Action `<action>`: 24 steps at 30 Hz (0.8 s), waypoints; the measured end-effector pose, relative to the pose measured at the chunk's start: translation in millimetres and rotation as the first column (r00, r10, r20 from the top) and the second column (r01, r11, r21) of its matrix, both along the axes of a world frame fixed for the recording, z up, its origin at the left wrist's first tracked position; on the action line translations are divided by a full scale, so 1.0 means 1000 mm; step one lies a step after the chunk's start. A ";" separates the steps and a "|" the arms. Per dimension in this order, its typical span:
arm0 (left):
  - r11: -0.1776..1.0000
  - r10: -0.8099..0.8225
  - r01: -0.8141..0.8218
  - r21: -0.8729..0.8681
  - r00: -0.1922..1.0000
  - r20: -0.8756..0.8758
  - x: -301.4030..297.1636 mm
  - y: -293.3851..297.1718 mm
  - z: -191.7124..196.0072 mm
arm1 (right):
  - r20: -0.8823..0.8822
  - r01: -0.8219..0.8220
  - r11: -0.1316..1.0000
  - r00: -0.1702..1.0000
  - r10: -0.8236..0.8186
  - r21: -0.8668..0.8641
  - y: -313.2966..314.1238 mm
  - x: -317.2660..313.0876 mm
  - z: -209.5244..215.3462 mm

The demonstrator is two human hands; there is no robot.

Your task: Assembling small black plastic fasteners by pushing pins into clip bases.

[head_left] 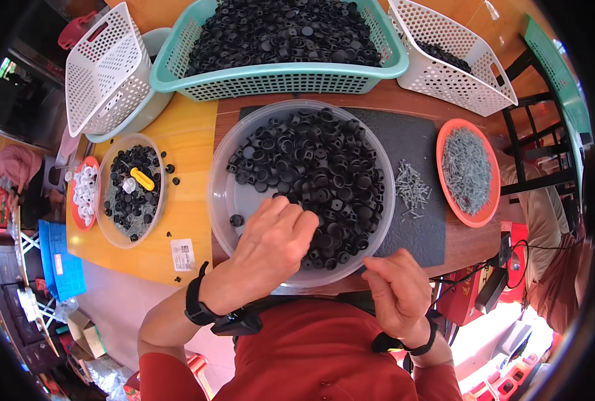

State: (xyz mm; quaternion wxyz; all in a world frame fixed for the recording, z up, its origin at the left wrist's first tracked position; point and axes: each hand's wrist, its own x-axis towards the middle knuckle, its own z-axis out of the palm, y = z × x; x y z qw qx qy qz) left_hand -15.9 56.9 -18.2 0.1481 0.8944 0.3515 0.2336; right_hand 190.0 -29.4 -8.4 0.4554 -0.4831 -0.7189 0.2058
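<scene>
A round clear plastic bowl (218, 200) in front of me holds a heap of small black plastic caps (331, 174). Over its near left part is my left hand (277, 230), fingers curled down among the caps. Its fingertips are mostly hidden, so what they grip does not show. By the bowl's near right rim my right hand (401, 291) is closed, thumb and forefinger pinched together; anything between them is too small to make out. One loose cap (236, 220) lies apart on the bowl's bottom, left of my left hand.
Screws (412, 188) lie on a dark mat (414, 237); more fill an orange dish (446, 184) at right. Left stand a clear tub (112, 235) of mixed parts with a yellow-handled tool (142, 179) and a dish of white pieces (85, 188). A green basket (277, 79) of caps stands behind.
</scene>
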 end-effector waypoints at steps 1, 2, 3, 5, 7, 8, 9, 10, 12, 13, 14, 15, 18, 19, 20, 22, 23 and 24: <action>1.000 0.020 -0.020 -0.015 0.999 0.041 0.001 0.000 -0.001 | -0.005 -0.006 1.000 1.000 0.006 0.004 0.000 0.000 0.000; 1.000 0.016 -0.016 -0.014 0.999 0.041 -0.001 0.000 0.000 | -0.005 -0.002 1.000 1.000 0.002 0.005 0.000 -0.001 0.000; 0.996 0.049 -0.042 -0.083 0.996 0.079 -0.004 -0.001 0.004 | -0.016 -0.002 1.000 1.000 0.003 0.014 0.000 -0.001 -0.002; 0.987 0.070 -0.053 -0.152 0.991 0.114 -0.008 -0.002 0.014 | -0.028 0.011 1.000 1.000 -0.010 0.022 0.000 -0.001 -0.002; 0.879 0.279 -0.168 -0.445 0.940 0.196 -0.013 -0.009 0.026 | -0.049 0.004 1.000 0.999 -0.003 0.026 0.002 -0.004 0.000; 0.837 0.332 -0.153 -0.525 0.905 0.265 -0.014 -0.013 0.030 | -0.052 0.016 1.000 0.999 -0.014 0.025 0.005 -0.007 0.002; 0.839 0.321 -0.144 -0.525 0.910 0.263 -0.013 -0.017 0.033 | -0.081 0.008 0.999 0.997 -0.005 0.045 0.009 -0.011 0.004; 0.784 0.382 -0.088 -0.615 0.849 0.365 -0.014 -0.022 0.035 | -0.108 -0.006 0.998 0.994 0.013 0.067 0.012 -0.017 0.007; 0.685 0.480 0.070 -0.725 0.705 0.521 -0.011 -0.030 0.036 | -0.139 -0.020 0.996 0.990 0.032 0.083 0.019 -0.027 0.009; 0.687 0.477 0.071 -0.723 0.707 0.522 -0.008 -0.034 0.036 | -0.171 -0.046 0.994 0.983 0.063 0.100 0.020 -0.032 0.010; 0.657 0.510 0.123 -0.743 0.653 0.560 -0.004 -0.037 0.035 | -0.187 -0.052 0.990 0.979 0.076 0.132 0.022 -0.037 0.007; 0.628 0.544 0.178 -0.758 0.596 0.591 -0.002 -0.040 0.034 | -0.186 -0.047 0.990 0.980 0.072 0.135 0.021 -0.040 0.006; 0.619 0.534 0.234 -0.750 0.575 0.620 0.000 -0.044 0.027 | -0.212 -0.014 0.990 0.976 0.044 0.141 0.019 -0.041 0.004; 0.612 0.538 0.242 -0.753 0.571 0.621 0.000 -0.045 0.027 | -0.234 -0.011 0.994 0.972 0.036 0.106 0.019 -0.040 0.004; 0.611 0.536 0.245 -0.753 0.572 0.621 0.002 -0.046 0.026 | -0.255 -0.009 0.998 0.967 0.027 0.070 0.018 -0.039 0.003; 0.602 0.562 0.268 -0.752 0.526 0.638 0.004 -0.048 0.025 | -0.281 -0.014 0.999 0.959 0.024 0.036 0.018 -0.037 0.004; 0.602 0.561 0.269 -0.752 0.527 0.638 0.005 -0.048 0.024 | -0.308 -0.023 1.000 0.951 0.023 0.003 0.018 -0.036 0.005; 0.594 0.560 0.287 -0.752 0.523 0.642 0.004 -0.048 0.023 | -0.308 -0.021 1.000 0.951 0.021 0.004 0.017 -0.035 0.005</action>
